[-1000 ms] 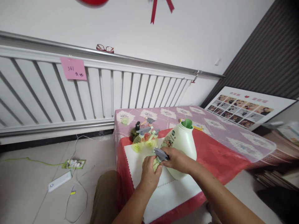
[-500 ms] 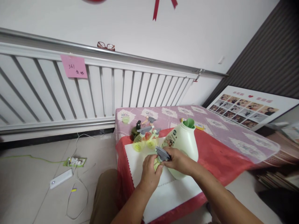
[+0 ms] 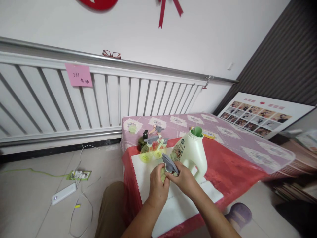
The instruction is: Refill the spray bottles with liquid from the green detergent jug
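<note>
My left hand is closed around a small yellowish spray bottle, most of which its fingers hide. On top of the bottle sits a grey trigger spray head, gripped from the right by my right hand. Both hands are above a white cloth. Just behind them stands a large pale green jug with a green cap or cup in its mouth. To the left are clear spray bottles with yellow liquid and a dark green pump bottle.
A red sheet lies under the white cloth on a table with a purple patterned cover. A radiator runs behind. On the floor at left are a power strip, a white power bank and cables.
My right hand and forearm have swung left and lower, turning about the grey spray head. The jug's handle now shows. My view has shifted slightly, and a purple slipper appears at lower right.
</note>
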Available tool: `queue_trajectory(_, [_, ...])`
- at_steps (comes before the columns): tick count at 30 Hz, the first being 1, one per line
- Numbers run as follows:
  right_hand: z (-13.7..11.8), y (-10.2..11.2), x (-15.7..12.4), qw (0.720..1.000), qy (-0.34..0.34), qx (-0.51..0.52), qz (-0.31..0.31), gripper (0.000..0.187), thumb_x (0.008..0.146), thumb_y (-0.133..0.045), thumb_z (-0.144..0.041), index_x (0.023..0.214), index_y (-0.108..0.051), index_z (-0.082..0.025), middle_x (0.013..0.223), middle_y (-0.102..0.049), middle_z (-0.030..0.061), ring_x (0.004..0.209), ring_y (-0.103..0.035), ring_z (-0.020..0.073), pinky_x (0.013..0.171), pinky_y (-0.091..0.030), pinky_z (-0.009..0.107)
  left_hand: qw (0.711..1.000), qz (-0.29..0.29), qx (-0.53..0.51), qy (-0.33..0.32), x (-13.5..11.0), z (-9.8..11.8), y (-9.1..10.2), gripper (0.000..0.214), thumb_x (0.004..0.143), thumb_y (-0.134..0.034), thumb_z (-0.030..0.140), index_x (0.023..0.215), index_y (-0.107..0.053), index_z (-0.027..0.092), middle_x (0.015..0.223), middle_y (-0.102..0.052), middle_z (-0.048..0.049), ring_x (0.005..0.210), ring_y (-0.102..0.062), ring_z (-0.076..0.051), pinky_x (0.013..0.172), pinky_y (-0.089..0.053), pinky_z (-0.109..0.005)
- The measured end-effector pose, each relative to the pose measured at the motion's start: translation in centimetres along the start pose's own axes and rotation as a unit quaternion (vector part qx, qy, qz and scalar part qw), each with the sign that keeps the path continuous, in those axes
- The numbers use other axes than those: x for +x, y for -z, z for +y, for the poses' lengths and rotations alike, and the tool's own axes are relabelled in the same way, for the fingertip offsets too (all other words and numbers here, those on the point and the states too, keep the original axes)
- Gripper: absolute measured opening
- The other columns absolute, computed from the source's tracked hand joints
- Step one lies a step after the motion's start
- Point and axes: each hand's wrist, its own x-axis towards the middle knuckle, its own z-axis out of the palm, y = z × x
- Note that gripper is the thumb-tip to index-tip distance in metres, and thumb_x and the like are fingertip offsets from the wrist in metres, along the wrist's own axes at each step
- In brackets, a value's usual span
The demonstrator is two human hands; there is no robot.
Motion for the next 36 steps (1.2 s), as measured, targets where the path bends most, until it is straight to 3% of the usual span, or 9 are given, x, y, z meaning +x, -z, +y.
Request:
queue_trajectory(5, [-0.2, -1.8, -0.7, 0.996, -0.037, 0.008, 0.086, 0.015, 0.069, -0.06, -0.034, 0.072, -0.049, -0.023, 0.071, -0.056, -0.0014, 0.068, -0.057, 0.0185, 0.063, -0.044, 0.029, 0.999, 0.035, 0.021, -0.034, -0.1, 0.5, -0.4, 0.041, 0.083, -0.049, 0.011, 0.122, -0.047, 0.021, 0.122, -0.059, -0.0109, 0.115, -0.055, -0.024, 0.1, -0.043, -0.043])
queue_trajectory(8, [-0.6, -2.9, -0.9, 0.99, -0.066, 0.029, 0.122, 0.02, 0.068, -0.06, -0.036, 0.07, -0.043, -0.025, 0.068, -0.055, -0.0025, 0.065, -0.056, 0.0181, 0.061, -0.044, 0.029, 0.998, 0.063, 0.009, -0.017, 0.1, 0.6, -0.7, 0.037, 0.08, -0.049, 0.009, 0.115, -0.049, 0.021, 0.114, -0.061, -0.0098, 0.108, -0.058, -0.023, 0.095, -0.046, -0.041])
queue_trajectory(12, [-1.0, -3.4, -1.0, 0.985, -0.092, 0.06, 0.132, 0.024, 0.068, -0.061, -0.039, 0.071, -0.043, -0.025, 0.067, -0.054, -0.0027, 0.063, -0.056, 0.0181, 0.06, -0.043, 0.03, 0.997, 0.074, -0.007, 0.014, 0.5, 0.4, -1.0, 0.026, 0.08, -0.049, 0.011, 0.104, -0.051, 0.02, 0.101, -0.063, -0.0075, 0.098, -0.061, -0.022, 0.088, -0.049, -0.038])
queue_trajectory(16, [-0.8, -3.3, -1.1, 0.982, -0.104, 0.09, 0.131, 0.024, 0.067, -0.064, -0.037, 0.072, -0.045, -0.024, 0.069, -0.056, -0.0015, 0.066, -0.057, 0.02, 0.064, -0.046, 0.033, 0.998, 0.064, -0.009, 0.003, 0.6, 0.4, -1.1, 0.022, 0.082, -0.048, 0.013, 0.103, -0.053, 0.02, 0.101, -0.063, -0.0079, 0.096, -0.061, -0.023, 0.086, -0.049, -0.038])
queue_trajectory(21, [-0.1, -3.1, -1.2, 0.984, -0.063, 0.144, 0.081, 0.026, 0.072, -0.06, -0.03, 0.095, -0.057, -0.02, 0.093, -0.065, 0.0048, 0.088, -0.063, 0.0228, 0.074, -0.05, 0.033, 0.999, 0.031, -0.019, -0.024, 0.6, 0.4, -0.8, 0.028, 0.085, -0.044, 0.013, 0.111, -0.051, 0.019, 0.108, -0.061, -0.0106, 0.102, -0.059, -0.023, 0.091, -0.047, -0.041])
queue_trajectory(25, [0.4, -3.1, -1.5, 0.98, -0.028, 0.193, 0.037, 0.028, 0.079, -0.05, -0.026, 0.104, -0.061, -0.02, 0.102, -0.064, 0.0066, 0.095, -0.062, 0.0232, 0.072, -0.051, 0.033, 0.999, 0.003, -0.011, -0.043, 0.6, 0.3, -0.6, 0.038, 0.085, -0.042, 0.012, 0.122, -0.049, 0.019, 0.117, -0.06, -0.0115, 0.113, -0.055, -0.023, 0.1, -0.043, -0.042])
queue_trajectory(31, [0.1, -3.7, -1.6, 0.973, -0.043, 0.206, 0.094, 0.026, 0.078, -0.051, -0.029, 0.098, -0.066, -0.02, 0.102, -0.065, 0.0073, 0.097, -0.062, 0.0252, 0.07, -0.051, 0.032, 0.999, 0.038, -0.026, 0.005, 0.2, -0.2, -1.0, 0.039, 0.088, -0.043, 0.022, 0.127, -0.044, 0.016, 0.128, -0.056, -0.0168, 0.12, -0.053, -0.026, 0.103, -0.041, -0.045])
queue_trajectory(36, [-0.1, -4.7, -1.5, 0.965, -0.074, 0.199, 0.155, 0.016, 0.074, -0.055, -0.03, 0.083, -0.064, -0.02, 0.088, -0.064, 0.0059, 0.088, -0.062, 0.0248, 0.072, -0.05, 0.034, 0.998, 0.054, -0.027, 0.029, -0.2, -0.2, -1.4, 0.036, 0.087, -0.049, 0.031, 0.119, -0.048, 0.015, 0.116, -0.061, -0.0168, 0.109, -0.058, -0.027, 0.096, -0.045, -0.044])
